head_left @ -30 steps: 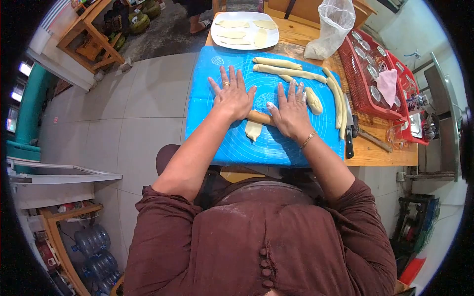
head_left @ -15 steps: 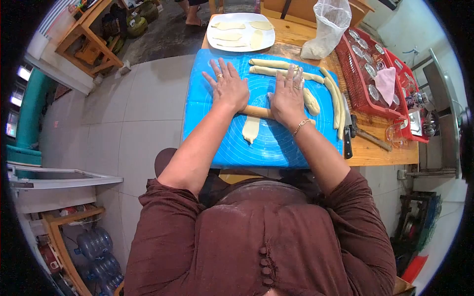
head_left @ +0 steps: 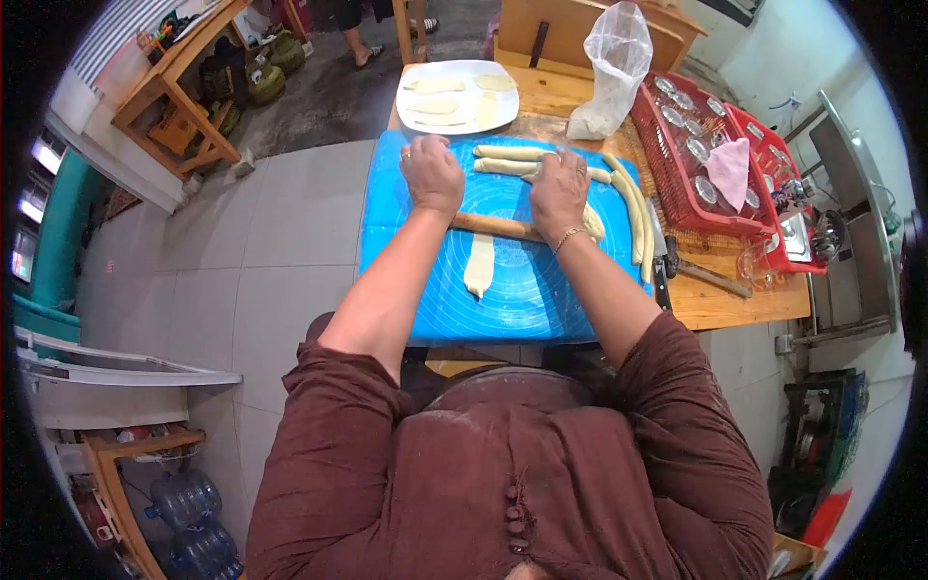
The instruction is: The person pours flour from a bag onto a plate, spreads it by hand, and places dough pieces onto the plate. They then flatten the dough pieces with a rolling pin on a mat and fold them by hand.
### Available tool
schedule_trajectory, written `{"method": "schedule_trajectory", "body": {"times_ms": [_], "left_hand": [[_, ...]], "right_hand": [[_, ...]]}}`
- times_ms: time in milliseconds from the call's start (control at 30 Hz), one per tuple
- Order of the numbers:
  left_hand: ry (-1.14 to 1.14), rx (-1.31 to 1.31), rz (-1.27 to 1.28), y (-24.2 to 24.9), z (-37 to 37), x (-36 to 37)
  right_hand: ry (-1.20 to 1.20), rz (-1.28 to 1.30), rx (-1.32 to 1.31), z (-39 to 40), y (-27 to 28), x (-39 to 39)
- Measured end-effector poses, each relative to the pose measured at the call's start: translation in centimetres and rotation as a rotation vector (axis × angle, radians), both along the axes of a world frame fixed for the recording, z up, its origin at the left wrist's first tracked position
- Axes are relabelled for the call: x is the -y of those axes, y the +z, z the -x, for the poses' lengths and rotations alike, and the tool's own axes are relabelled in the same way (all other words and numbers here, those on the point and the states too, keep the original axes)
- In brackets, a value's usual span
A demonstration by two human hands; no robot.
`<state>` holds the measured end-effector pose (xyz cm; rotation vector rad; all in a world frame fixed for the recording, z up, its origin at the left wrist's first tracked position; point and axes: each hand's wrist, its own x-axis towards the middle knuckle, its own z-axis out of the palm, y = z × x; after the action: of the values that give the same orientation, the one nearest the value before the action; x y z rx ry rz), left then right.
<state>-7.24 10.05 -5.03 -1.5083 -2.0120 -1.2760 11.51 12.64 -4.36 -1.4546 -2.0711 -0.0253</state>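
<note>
A wooden rolling pin [head_left: 498, 226] lies crosswise on the blue marked mat [head_left: 406, 300]. My left hand [head_left: 432, 176] is over its left end, the heel near the pin and the fingers bent and raised. Over the right part is my right hand [head_left: 561, 191], fingers curled, with dusty white knuckles. A flat dough strip [head_left: 479, 265] stretches from beneath the pin towards me. Beyond the right hand lie two dough rolls [head_left: 507, 160], partly hidden by it. A short dough piece [head_left: 593, 224] shows beside my right wrist, and longer dough ropes [head_left: 633, 213] line the mat's right edge.
A white plate [head_left: 406, 104] with flat dough pieces stands behind the mat. At the back right are a clear plastic bag [head_left: 616, 68] and a red crate [head_left: 667, 193] of glasses with a pink cloth [head_left: 729, 172]. A knife [head_left: 661, 275] lies right of the mat.
My hands have gone from spread flat to curled fingers, with the pin now nearer the wrists. More of the dough strip shows. The whole view has shifted slightly.
</note>
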Motion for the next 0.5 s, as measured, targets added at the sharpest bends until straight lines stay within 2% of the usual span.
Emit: {"method": "schedule_trajectory", "body": {"times_ms": [67, 100, 133, 167, 200, 233, 267, 300, 333, 400, 467, 500], "left_hand": [[-0.259, 0.216, 0.198, 1.0, 0.9, 1.1], [-0.429, 0.208, 0.235, 1.6, 1.3, 2.0], [-0.430, 0.209, 0.241, 2.2, 1.6, 3.4], [-0.552, 0.020, 0.399, 2.8, 1.8, 5.1], [-0.667, -0.176, 0.551, 3.6, 1.8, 6.5], [-0.637, -0.249, 0.740, 4.3, 1.6, 7.4], [-0.631, -0.252, 0.735, 4.2, 1.7, 7.5], [-0.614, -0.292, 0.763, 3.8, 1.8, 7.5], [-0.599, -0.332, 0.792, 3.4, 1.9, 7.6], [-0.598, -0.377, 0.734, 2.5, 1.8, 7.1], [-0.600, -0.416, 0.680, 2.8, 1.5, 6.9], [-0.612, -0.297, 0.626, 3.8, 1.4, 6.8]], "right_hand": [[0.017, -0.045, -0.068, -0.6, 0.7, 0.0], [0.140, 0.097, -0.047, -1.2, 2.3, 1.1], [0.260, 0.238, -0.028, -1.8, 3.7, 2.2], [0.361, 0.284, 0.025, -2.5, 4.3, 3.5], [0.365, 0.281, 0.025, -3.0, 4.3, 4.6], [0.427, 0.331, 0.212, -3.5, 4.2, 5.6], [0.486, 0.376, 0.402, -4.0, 4.2, 6.3], [0.490, 0.180, 0.274, -4.4, 2.2, 6.3], [0.491, 0.176, 0.272, -4.5, 1.6, 5.9], [0.473, 0.365, 0.121, -4.6, 1.1, 4.6], [0.459, 0.377, 0.100, -4.7, 2.5, 3.9], [0.449, 0.385, 0.083, -4.6, 3.6, 3.5]]}}
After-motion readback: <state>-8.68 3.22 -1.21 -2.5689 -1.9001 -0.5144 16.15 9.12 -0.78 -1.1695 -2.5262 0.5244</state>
